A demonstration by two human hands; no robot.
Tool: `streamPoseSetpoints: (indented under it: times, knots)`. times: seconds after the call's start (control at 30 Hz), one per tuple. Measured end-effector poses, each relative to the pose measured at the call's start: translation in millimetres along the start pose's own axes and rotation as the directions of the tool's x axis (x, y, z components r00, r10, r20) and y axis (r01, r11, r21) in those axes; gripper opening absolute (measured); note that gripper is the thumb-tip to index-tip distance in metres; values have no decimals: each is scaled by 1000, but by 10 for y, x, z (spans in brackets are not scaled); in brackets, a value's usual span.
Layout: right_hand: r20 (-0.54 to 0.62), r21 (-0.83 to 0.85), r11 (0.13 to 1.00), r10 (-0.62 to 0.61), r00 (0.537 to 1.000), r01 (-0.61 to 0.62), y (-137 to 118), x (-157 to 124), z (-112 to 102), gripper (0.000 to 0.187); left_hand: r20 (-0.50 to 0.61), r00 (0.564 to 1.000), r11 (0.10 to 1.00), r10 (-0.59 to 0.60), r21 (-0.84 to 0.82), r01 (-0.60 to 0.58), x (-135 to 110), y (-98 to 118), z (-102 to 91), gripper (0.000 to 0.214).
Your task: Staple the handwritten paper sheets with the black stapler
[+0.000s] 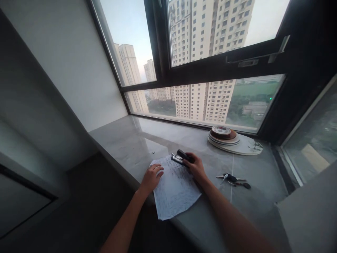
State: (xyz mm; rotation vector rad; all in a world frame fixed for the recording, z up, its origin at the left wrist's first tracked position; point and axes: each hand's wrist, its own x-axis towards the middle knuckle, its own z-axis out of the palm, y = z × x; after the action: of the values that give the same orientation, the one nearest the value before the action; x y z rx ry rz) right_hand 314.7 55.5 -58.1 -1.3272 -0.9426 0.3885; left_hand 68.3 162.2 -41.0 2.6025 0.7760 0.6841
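Note:
A black stapler (180, 157) is gripped in my right hand (194, 166), its jaws apart and pointing left over the far end of the paper. The written-on paper (175, 195) lies on the sill, its near corner hanging past the front edge. Resting on the paper's left edge is my left hand (152, 177), fingers stretched out and apart. Whether the stapler touches the paper, I cannot tell.
Keys (231, 179) lie on the grey stone sill (126, 140) to the right of my right arm. Farther back, stacked plates (223, 135) sit on an oval board (251, 146) by the window (205, 102). A tiny dark bit (153, 152) is beyond the paper.

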Motion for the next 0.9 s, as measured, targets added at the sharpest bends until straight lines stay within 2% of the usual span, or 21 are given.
streamPoseSetpoints:
  times: [0.1,0.2,0.27,0.37,0.47,0.53,0.6,0.67,0.73,0.8,0.9]
  knots:
    - [-162,72,996,56,985,-44,-4,22,-31,45,36,999,998,3,70,-5,-227,291,106,31]
    - [-183,66,997,42,982,-31,-65,17,-66,43,127,992,990,-5,142,-14,-357,526,212,51]
    - [-148,8,999,35,988,-34,-118,7,-115,41,183,983,983,-20,181,-14,-363,566,236,58]
    - [-79,-175,982,53,995,-67,-207,10,-257,39,245,969,978,-39,207,-13,-283,491,197,56]
    - [2,-484,867,142,990,-123,-330,38,-469,41,271,962,977,-32,212,-28,-179,409,150,55]
    - [112,-636,760,263,958,-134,-439,54,-622,41,305,952,977,-28,208,-38,-132,401,148,58]
    - [275,-682,721,405,872,-120,-549,57,-757,39,338,940,977,-43,211,-31,-107,429,161,65]
    - [429,-653,749,488,760,-112,-636,45,-852,37,357,933,977,-50,210,-27,-99,487,176,68]
    - [529,-592,798,494,691,-117,-683,23,-896,32,369,929,984,-31,173,-36,-99,567,189,65]
    - [560,-533,836,464,687,-131,-692,4,-887,30,372,928,992,10,116,-57,-98,654,206,57]
    - [512,-521,843,434,741,-135,-659,-5,-786,56,369,928,993,54,74,-87,-81,751,244,57]
